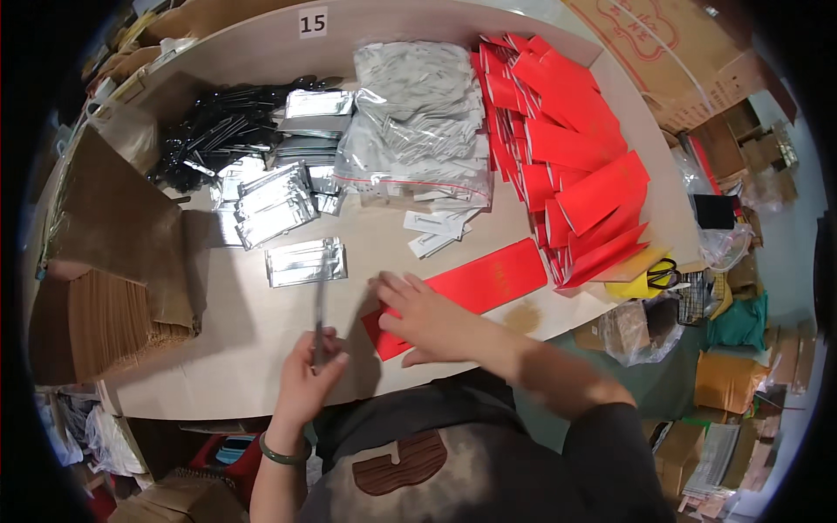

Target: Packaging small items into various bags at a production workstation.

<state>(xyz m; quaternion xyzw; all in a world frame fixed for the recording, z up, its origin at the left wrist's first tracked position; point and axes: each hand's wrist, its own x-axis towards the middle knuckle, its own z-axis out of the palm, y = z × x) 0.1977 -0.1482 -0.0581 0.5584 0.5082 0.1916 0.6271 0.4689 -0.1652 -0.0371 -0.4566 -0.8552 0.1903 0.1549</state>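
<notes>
My left hand (307, 376) is closed, pinching a thin grey strip (320, 305) that stands up from the fingers. It is seen edge-on and slightly blurred, so its kind is unclear. My right hand (427, 321) lies over the left end of a flat red paper sleeve (501, 275), fingers stretched out on it. Beyond my left hand lies a silver foil packet (305, 262). Farther back are a heap of foil packets (275, 209) and a pile of shiny black pieces (222, 122). Several small white packets (438, 228) lie beyond the right hand.
A clear zip bag (418, 122) full of white packets stands at the back middle. Red sleeves (575, 148) are heaped at right, near black-handled scissors (663, 275). An open carton (122, 235) holding brown sheets stands at left. A raised rim (392, 24) bounds the table's far side.
</notes>
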